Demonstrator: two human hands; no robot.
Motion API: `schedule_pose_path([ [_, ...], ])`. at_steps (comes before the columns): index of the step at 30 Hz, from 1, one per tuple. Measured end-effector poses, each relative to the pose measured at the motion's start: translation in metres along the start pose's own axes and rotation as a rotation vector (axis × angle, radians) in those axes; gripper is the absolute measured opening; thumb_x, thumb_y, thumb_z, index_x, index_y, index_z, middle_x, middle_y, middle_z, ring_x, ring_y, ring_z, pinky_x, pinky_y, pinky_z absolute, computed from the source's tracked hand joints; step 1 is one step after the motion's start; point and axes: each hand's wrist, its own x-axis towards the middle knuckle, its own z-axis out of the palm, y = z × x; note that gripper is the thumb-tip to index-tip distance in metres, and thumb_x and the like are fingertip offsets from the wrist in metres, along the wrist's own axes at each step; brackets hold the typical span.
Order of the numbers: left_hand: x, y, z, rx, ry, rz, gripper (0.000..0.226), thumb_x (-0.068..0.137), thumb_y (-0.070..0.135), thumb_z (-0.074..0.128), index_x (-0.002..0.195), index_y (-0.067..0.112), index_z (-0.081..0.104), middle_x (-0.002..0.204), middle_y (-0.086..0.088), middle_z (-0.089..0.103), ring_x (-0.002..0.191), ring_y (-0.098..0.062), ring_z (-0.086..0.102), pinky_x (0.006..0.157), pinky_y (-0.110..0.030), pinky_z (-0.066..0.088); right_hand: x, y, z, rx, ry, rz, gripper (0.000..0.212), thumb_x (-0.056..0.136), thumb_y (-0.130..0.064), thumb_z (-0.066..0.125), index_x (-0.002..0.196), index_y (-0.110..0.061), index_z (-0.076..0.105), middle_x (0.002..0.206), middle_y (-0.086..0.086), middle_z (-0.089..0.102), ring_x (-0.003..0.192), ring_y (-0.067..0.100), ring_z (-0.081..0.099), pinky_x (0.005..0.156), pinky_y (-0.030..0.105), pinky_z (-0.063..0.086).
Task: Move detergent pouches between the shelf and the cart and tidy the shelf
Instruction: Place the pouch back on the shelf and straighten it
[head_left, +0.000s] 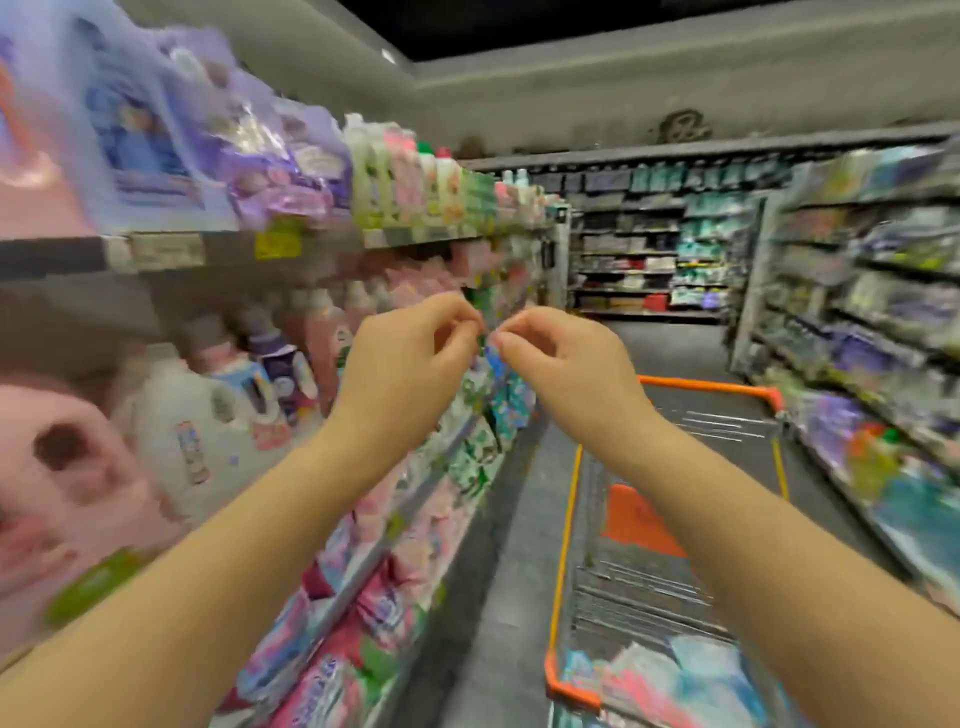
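Pastel plastic pouches (675, 680) already lie in the near end of our orange-rimmed cart (706, 385) | many more crowd the shelf (156, 252) at left, so we judge the job midway | our left hand (410, 358) and right hand (566, 364) meet, fingertips curled together, before the shelf | blur hides whether they pinch a blue-green pouch top

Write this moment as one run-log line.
left hand: pinches top of blue-green plastic detergent pouch | right hand: pinches it too | orange-rimmed wire cart: pouches inside
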Motion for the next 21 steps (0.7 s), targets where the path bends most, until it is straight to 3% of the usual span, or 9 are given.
schedule_pose_path([
  [4, 0.031, 0.008, 0.139, -0.185, -0.129, 0.007, 0.024, 0.081, 0.030, 0.047, 0.081, 0.017, 0.068, 0.071, 0.001, 0.068, 0.066, -0.009, 0.057, 0.068, -0.030, 0.041, 0.000, 0.122, -0.031, -0.107, 0.104, 0.230, 0.014, 0.090, -0.022, 0.058, 0.091, -0.014, 0.070, 0.079, -0.005, 0.063, 0.076, 0.007, 0.053, 0.068, 0.021, 0.037],
  [7, 0.037, 0.015, 0.231, -0.241, -0.255, 0.001, 0.024, 0.081, 0.029, 0.049, 0.086, 0.015, 0.068, 0.073, 0.005, 0.064, 0.071, -0.017, 0.060, 0.069, -0.028, 0.038, -0.007, 0.200, -0.047, -0.134, 0.148, 0.396, 0.015, 0.091, -0.023, 0.057, 0.093, -0.015, 0.070, 0.080, -0.008, 0.061, 0.078, 0.005, 0.053, 0.065, 0.011, 0.034],
  [11, 0.027, 0.009, 0.336, -0.278, -0.350, -0.087, 0.015, 0.087, 0.022, 0.056, 0.093, 0.015, 0.068, 0.076, 0.003, 0.063, 0.078, -0.022, 0.061, 0.072, -0.030, 0.040, -0.023, 0.299, -0.051, -0.137, 0.157, 0.599, 0.016, 0.091, -0.023, 0.054, 0.093, -0.017, 0.069, 0.083, -0.007, 0.063, 0.081, 0.008, 0.055, 0.067, 0.019, 0.035],
  [15, -0.001, -0.017, 0.417, -0.232, -0.454, -0.275, 0.020, 0.089, 0.024, 0.055, 0.107, 0.018, 0.061, 0.084, 0.009, 0.058, 0.078, -0.011, 0.055, 0.069, -0.020, 0.034, -0.047, 0.387, -0.022, -0.056, 0.114, 0.788, 0.016, 0.090, -0.023, 0.055, 0.097, -0.018, 0.068, 0.087, -0.010, 0.062, 0.083, 0.006, 0.054, 0.068, 0.018, 0.036],
  [21, -0.085, -0.076, 0.511, -0.156, -0.712, -0.623, 0.044, 0.089, 0.024, 0.057, 0.130, 0.014, 0.044, 0.116, -0.005, 0.059, 0.092, -0.022, 0.059, 0.079, -0.029, 0.039, -0.117, 0.483, 0.049, 0.067, -0.041, 1.177, 0.033, 0.091, -0.024, 0.056, 0.122, -0.011, 0.055, 0.110, 0.006, 0.062, 0.103, 0.023, 0.058, 0.089, 0.031, 0.043],
])
